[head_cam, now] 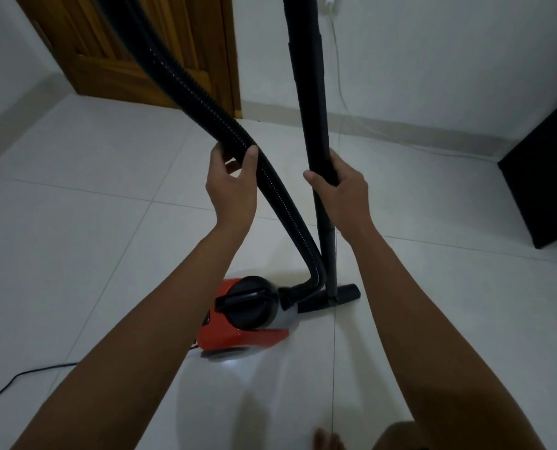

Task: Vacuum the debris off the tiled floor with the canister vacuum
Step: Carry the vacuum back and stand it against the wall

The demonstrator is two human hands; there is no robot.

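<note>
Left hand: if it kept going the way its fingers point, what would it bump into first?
The left hand already grips the hose. Beyond that, probably the wooden door, though depth is hard to judge.

Dim, bluish indoor light; glare patch on glossy floor (235, 357); soft overall focus, wide-angle bending at edges.

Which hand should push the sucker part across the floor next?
The right hand, probably. It already grips the stiff black tube that runs straight down to the floor head. The left hand only holds the bendy hose, which cannot steer the head.
</note>
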